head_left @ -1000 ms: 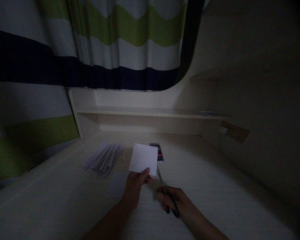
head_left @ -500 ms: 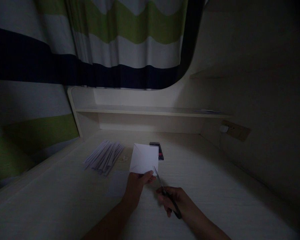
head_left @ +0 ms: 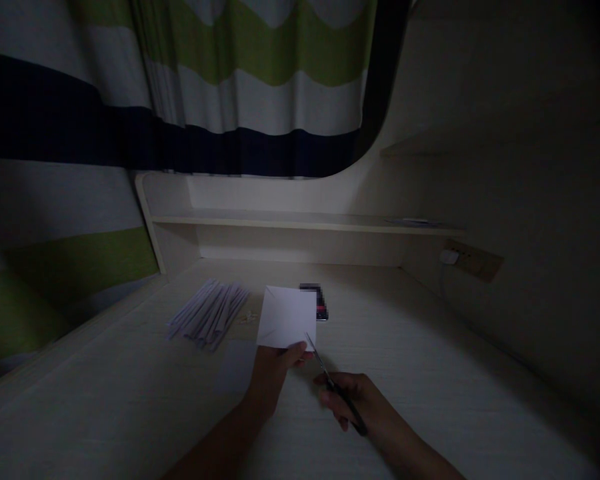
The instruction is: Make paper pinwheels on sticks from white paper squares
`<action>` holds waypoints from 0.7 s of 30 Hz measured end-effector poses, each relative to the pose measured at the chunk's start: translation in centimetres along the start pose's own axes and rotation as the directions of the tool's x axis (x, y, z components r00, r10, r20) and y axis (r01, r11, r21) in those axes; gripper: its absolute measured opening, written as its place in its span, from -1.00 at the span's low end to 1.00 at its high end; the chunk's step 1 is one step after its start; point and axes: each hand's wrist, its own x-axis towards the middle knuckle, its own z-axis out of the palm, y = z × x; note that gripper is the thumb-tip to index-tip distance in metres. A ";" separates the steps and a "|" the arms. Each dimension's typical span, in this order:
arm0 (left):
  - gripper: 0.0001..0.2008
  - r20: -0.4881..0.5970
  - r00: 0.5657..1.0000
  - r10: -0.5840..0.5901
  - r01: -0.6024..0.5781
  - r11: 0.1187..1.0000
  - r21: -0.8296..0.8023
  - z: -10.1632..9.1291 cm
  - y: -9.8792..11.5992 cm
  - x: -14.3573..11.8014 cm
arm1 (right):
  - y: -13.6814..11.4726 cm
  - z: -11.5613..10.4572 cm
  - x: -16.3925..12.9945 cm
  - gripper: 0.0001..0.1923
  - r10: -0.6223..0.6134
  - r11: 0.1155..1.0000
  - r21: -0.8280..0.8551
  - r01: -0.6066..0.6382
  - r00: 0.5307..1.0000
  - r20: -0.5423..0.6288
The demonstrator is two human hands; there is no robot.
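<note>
White paper [head_left: 287, 319]: a square sheet, held above the desk [head_left: 430, 373], pinched at its lower edge.
Left hand [head_left: 273, 372]: fingers pressed together on that edge.
Scissors [head_left: 330, 383]: gripped by the right hand [head_left: 363, 403]; blades angled up-left, tips met at the sheet's lower right corner.
Beyond: paper strips [head_left: 207, 313] piled left; dark phone [head_left: 319, 305] behind the sheet.

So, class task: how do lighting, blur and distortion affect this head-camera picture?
Head view: very dim, with corners fading to black; the white paper held by the left hand is the brightest spot; the scissors in the right hand barely stand out; a pixelated patch hides the dark object behind the paper; the shelf edge bows from wide-angle distortion.
</note>
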 end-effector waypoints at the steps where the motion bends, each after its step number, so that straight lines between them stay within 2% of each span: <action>1: -0.73 -0.002 1.000 -0.006 0.006 1.000 -0.004 0.0 0.0 0.0 | 0.0 -0.1 0.0 -0.57 0.002 1.000 -0.007 -0.002 1.000 0.004; 12: -0.78 -0.008 1.000 -0.004 0.004 1.000 0.001 0.1 0.3 -0.3 | -0.8 -0.1 -0.3 -0.58 0.019 0.999 -0.034 -0.019 1.000 0.001; 21: -0.71 0.016 1.000 0.014 -0.015 1.000 0.010 -0.1 -0.3 0.0 | 0.3 -0.2 0.2 -0.59 -0.023 1.000 -0.019 0.024 0.999 0.027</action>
